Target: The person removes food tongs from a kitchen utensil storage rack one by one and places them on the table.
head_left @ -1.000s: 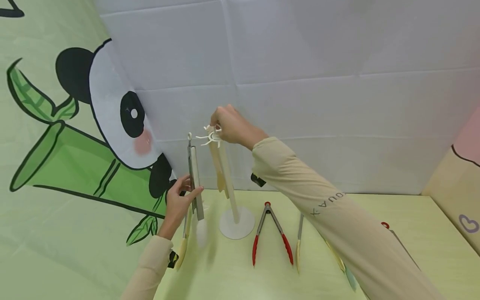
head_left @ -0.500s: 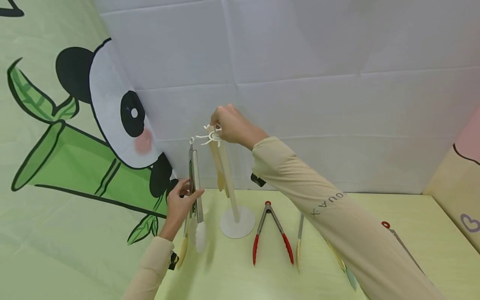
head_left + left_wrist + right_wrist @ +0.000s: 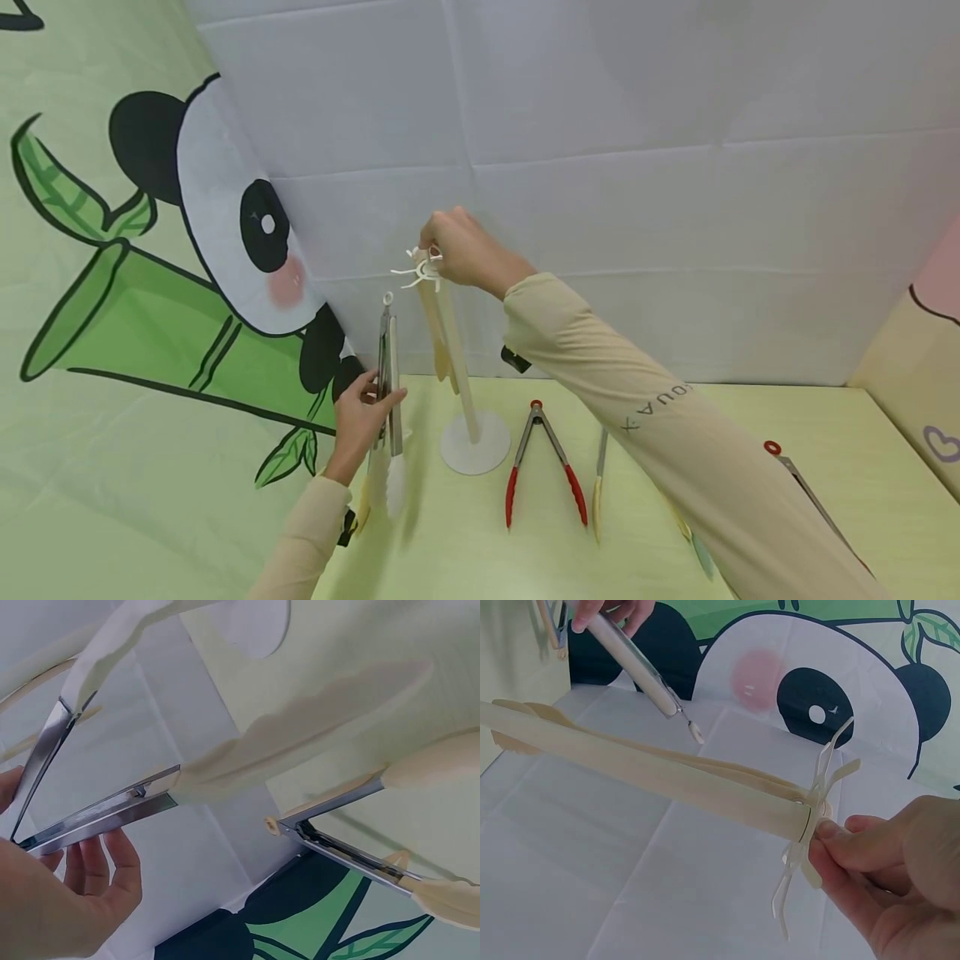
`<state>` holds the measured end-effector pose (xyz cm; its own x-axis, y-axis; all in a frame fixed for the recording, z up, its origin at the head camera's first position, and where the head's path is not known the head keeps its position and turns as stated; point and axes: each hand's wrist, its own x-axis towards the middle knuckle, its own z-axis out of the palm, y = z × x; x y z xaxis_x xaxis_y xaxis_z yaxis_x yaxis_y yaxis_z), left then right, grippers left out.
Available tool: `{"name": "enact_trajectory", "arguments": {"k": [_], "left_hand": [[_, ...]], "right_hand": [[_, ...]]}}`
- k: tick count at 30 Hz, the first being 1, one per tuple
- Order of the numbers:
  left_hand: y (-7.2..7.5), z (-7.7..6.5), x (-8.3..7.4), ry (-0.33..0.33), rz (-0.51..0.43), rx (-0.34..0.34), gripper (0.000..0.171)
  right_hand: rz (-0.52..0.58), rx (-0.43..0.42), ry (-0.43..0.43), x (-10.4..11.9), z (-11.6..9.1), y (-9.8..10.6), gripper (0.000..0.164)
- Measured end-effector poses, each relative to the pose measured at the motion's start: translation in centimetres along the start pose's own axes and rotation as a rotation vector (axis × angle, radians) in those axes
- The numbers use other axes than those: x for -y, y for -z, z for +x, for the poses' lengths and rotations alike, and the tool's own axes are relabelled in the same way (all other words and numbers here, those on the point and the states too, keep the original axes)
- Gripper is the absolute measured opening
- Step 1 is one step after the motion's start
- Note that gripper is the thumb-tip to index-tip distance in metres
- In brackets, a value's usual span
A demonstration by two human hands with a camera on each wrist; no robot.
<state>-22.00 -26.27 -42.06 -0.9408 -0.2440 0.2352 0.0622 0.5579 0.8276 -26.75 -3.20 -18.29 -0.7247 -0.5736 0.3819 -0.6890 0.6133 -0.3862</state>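
My left hand holds metal tongs with white tips pointing down and a ring on top, left of a white stand. In the left wrist view, the tongs' white tip spreads away from the other arm. At the stand's top, my right hand pinches the hub among several white hooks. Beige tongs hang from this hook ring, alongside the pole. The held tongs are apart from the hooks.
Tongs with cream tips lie left of the stand. Red-handled tongs, yellow-tipped tongs, a green-tipped utensil and red-ringed tongs lie to the right. A fabric wall stands behind the table.
My left hand has come down a little with the white-tipped tongs, so their ring sits lower beside the stand. My right hand stays at the stand's top.
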Motion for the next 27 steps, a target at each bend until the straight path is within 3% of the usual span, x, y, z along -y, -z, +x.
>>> {"name": "enact_trajectory", "arguments": {"k": [20,27], "left_hand": [[-1.9,-0.3,3.4,0.046,0.127,-0.012,0.049],[-2.5,-0.6,4.3,0.067,0.159,0.011,0.054]], "right_hand": [[-0.013,-0.007,0.023,-0.4,-0.1,0.2,0.016],[-0.008,-0.008,0.015,-0.4,-0.1,0.2,0.016]]}}
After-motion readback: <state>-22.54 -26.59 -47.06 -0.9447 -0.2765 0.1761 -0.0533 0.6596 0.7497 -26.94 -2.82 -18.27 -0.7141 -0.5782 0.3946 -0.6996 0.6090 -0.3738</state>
